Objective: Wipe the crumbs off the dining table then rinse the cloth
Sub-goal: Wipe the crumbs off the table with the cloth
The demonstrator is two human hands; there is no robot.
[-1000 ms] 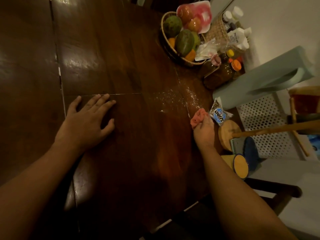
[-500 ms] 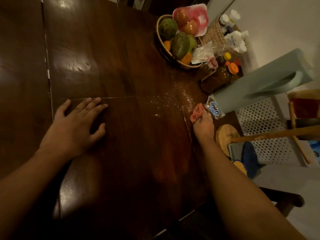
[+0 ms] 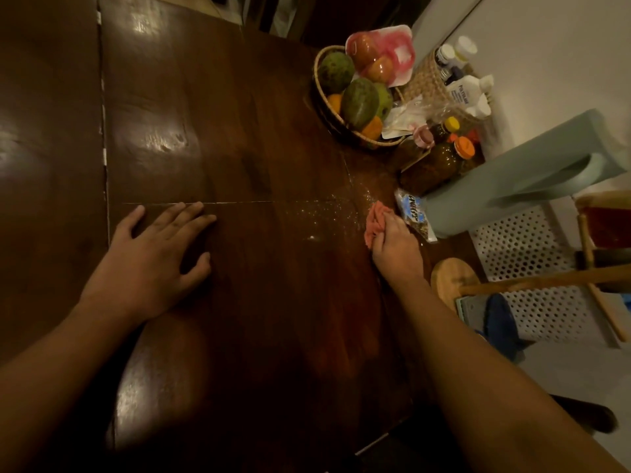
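Head view, looking down: my left hand (image 3: 150, 264) lies flat on the dining table (image 3: 273, 336), palm down with the fingers straight and spread, well to the left of the crumbs (image 3: 327, 213). My right hand (image 3: 396, 247) is curled round a bunched pink cloth (image 3: 375, 221), which pokes out past my knuckles and sits on the wood at the right edge of the crumbs. The crumbs are a pale scatter that thins to the left along a light seam in the table top, with one brighter speck on their near side. Just right of the crumbs lies a blue-and-white snack packet (image 3: 415, 216); in this dim light I cannot tell whether it touches the cloth. Beyond the crumbs and to the right stand amber jars (image 3: 440, 165) with orange and yellow lids. Farther beyond the crumbs sits a woven fruit basket (image 3: 317, 80) holding green and orange fruit, with a pink tray (image 3: 399, 49) of red fruit resting on its far rim.
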